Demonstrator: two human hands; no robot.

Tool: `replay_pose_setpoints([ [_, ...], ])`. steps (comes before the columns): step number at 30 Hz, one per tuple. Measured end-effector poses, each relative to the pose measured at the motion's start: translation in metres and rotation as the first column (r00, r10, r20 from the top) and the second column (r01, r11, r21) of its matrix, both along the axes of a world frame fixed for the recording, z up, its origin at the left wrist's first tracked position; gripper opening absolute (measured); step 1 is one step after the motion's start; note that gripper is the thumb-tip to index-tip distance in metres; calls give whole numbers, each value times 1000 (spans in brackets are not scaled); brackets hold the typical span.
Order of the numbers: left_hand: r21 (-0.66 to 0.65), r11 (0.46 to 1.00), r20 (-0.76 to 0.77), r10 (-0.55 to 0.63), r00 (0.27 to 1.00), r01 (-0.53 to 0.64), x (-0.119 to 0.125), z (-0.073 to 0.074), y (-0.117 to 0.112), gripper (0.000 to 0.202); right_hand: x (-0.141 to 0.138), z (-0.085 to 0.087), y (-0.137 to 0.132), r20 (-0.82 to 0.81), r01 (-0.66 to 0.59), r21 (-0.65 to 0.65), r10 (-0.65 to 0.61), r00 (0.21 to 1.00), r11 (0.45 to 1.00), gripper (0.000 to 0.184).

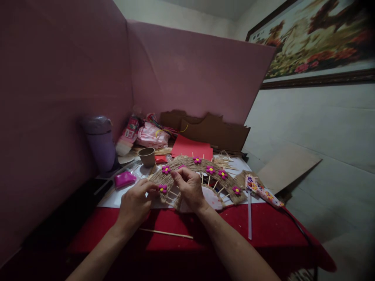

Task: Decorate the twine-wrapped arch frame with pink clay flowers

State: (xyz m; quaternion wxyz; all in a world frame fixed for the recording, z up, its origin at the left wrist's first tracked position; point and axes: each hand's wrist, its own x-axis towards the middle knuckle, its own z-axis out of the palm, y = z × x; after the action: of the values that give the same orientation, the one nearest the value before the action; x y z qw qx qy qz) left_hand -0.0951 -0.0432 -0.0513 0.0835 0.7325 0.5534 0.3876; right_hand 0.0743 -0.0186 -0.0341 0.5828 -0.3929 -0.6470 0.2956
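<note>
A fan-shaped craft piece [230, 183] wound with brown twine lies on the white sheet, with thin sticks spanning the gap between its outer arch and a pale, spotted inner half-round [212, 197]. Several magenta clay flowers with yellow centres, such as one flower [210, 169], sit along the arch. My left hand [136, 203] has its fingertips drawn together at the left end, beside the lowest left flower [163, 189]. Over the upper left of the arch, my right hand [190, 189] pinches thumb to forefinger, partly covering a flower [181, 166]. Whatever either pinch holds is too small or hidden.
A glue gun [260, 190] with a flowered body and a clear glue stick [250, 214] lies right. A magenta packet [125, 179], small brown pot [147, 157] and purple tumbler [101, 144] stand left. Red paper [190, 147] lies behind; a loose stick [168, 233] rests in front.
</note>
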Motion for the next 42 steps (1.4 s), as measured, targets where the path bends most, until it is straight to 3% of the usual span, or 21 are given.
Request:
replay_pose_setpoints([
  [4,-22,999,-1,50,999,-50,2,2,0,3,0,1,0,-4,7,1,-7,1000,1000,33],
  [8,-40,995,-19,92,996,-93,2,2,0,7,0,0,0,3,8,1,-8,1000,1000,32],
  [12,-35,999,-6,38,999,-38,2,1,-1,5,1,-1,1,13,7,1,-7,1000,1000,31],
  [17,1,1000,12,-15,1000,15,1,-1,-2,19,1,0,1,21,7,9,-7,1000,1000,31],
  [25,1,996,28,86,996,-86,3,0,-1,5,0,0,0,40,22,20,-23,999,1000,32],
  [37,54,991,-12,-125,992,126,1,-6,-2,21,1,-2,2,66,39,61,-43,997,997,32],
  [42,56,993,-15,-99,995,99,2,-8,-1,17,0,-1,1,68,46,81,-52,996,996,32],
])
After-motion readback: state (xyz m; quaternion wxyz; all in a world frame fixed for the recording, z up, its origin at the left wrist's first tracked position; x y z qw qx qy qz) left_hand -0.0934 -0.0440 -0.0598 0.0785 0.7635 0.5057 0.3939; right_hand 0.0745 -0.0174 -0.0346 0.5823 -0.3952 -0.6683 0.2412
